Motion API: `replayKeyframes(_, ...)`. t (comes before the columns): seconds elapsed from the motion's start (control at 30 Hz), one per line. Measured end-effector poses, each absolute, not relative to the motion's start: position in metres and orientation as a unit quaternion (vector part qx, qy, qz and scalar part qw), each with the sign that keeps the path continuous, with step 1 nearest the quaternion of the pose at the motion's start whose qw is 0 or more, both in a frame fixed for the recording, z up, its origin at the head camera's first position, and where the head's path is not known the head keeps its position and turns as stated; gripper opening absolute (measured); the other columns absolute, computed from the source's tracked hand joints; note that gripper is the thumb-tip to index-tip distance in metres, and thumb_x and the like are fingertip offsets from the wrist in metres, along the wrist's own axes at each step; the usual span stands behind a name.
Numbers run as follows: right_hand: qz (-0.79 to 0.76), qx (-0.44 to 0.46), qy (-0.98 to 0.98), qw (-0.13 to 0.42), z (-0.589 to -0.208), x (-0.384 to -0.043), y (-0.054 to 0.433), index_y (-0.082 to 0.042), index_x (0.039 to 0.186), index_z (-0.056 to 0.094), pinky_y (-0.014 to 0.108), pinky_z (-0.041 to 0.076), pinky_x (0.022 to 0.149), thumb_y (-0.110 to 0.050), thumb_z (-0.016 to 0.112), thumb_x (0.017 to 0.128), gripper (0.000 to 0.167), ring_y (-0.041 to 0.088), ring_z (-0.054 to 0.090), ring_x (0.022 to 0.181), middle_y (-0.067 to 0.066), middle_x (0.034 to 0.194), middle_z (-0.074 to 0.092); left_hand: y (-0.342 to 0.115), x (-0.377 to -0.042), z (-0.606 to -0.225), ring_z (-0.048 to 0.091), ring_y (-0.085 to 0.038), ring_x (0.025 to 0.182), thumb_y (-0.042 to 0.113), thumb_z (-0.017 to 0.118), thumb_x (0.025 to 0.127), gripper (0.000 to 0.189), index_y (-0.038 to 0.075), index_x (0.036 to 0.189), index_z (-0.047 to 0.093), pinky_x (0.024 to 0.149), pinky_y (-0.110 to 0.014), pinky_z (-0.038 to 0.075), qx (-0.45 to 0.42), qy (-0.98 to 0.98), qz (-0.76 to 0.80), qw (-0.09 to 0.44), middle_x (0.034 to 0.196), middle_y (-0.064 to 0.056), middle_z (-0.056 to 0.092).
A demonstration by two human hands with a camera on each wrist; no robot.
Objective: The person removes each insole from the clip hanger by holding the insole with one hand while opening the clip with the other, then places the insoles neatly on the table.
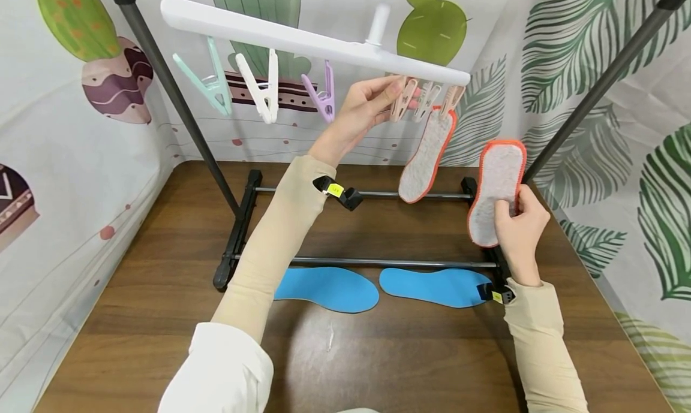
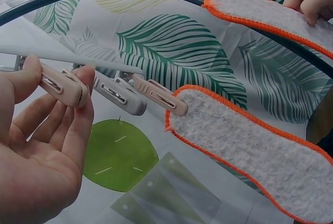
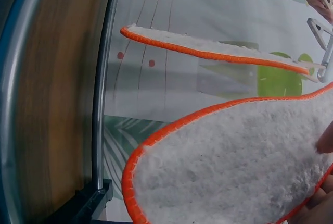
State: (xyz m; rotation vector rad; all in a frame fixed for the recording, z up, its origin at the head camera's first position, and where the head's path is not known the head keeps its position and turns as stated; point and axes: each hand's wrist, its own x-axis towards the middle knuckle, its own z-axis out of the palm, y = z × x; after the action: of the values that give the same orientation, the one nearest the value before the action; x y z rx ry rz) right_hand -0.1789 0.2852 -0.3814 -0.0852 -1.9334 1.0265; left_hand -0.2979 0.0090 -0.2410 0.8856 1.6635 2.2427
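My left hand (image 1: pixel 358 113) pinches a beige-pink clothespin (image 1: pixel 405 100) that hangs from the right part of a white hanger bar (image 1: pixel 302 38). Beside it hang a grey clothespin (image 2: pixel 120 96) and another beige-pink clothespin (image 2: pixel 160 95), which grips the end of a fuzzy grey insole with orange edging (image 2: pixel 244 151). That insole dangles below the bar. Off to the right, my right hand (image 1: pixel 520 227) holds a matching orange-edged insole (image 1: pixel 502 167) upright, thumb on its fuzzy face and fingers behind it.
Mint (image 1: pixel 213 86), white (image 1: pixel 261 89) and purple clothespins (image 1: pixel 324 95) hang along the bar's left part. Two blue insoles (image 1: pixel 329 288) lie on the wooden table (image 1: pixel 378 353) by the rack's lower rod (image 1: pixel 388 262). Slanted black poles (image 1: pixel 178 101) rise on both sides.
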Motion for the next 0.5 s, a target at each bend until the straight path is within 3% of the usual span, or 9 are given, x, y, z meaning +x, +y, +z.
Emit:
replayKeyframes(0.17, 0.412, -0.055, -0.781, 0.466, -0.386, -0.181, 0.292, 0.006, 0.079, 0.061, 0.017, 0.021, 0.049, 0.004, 0.049, 0.075, 0.013, -0.005, 0.030, 0.051, -0.019, 0.055, 0.040, 0.008, -0.297, -0.242, 0.069, -0.016, 0.096, 0.008, 0.045, 0.102, 0.038, -0.006, 0.138, 0.047, 0.104, -0.049, 0.045, 0.300, 0.562, 0.764, 0.105, 0.134, -0.025, 0.056)
replayKeyframes(0.33, 0.427, -0.074, -0.761, 0.483, -0.389, -0.183, 0.299, 0.001, 0.077, 0.061, 0.018, 0.021, 0.050, 0.002, 0.048, 0.075, 0.013, 0.000, 0.031, 0.051, -0.017, 0.055, 0.041, 0.008, -0.297, -0.242, 0.069, -0.018, 0.097, 0.008, 0.046, 0.102, 0.037, -0.005, 0.137, 0.049, 0.097, -0.037, 0.052, 0.303, 0.564, 0.761, 0.104, 0.132, -0.022, 0.058)
replayKeyframes(0.5, 0.435, -0.077, -0.743, 0.503, -0.385, -0.182, 0.303, -0.021, 0.065, 0.051, 0.018, 0.018, 0.049, 0.005, 0.046, 0.075, 0.028, -0.001, 0.028, 0.050, -0.015, 0.055, 0.035, 0.009, -0.297, -0.243, 0.068, -0.018, 0.096, 0.008, 0.046, 0.102, 0.037, -0.006, 0.136, 0.049, 0.093, -0.034, 0.054, 0.305, 0.562, 0.762, 0.104, 0.132, -0.023, 0.058)
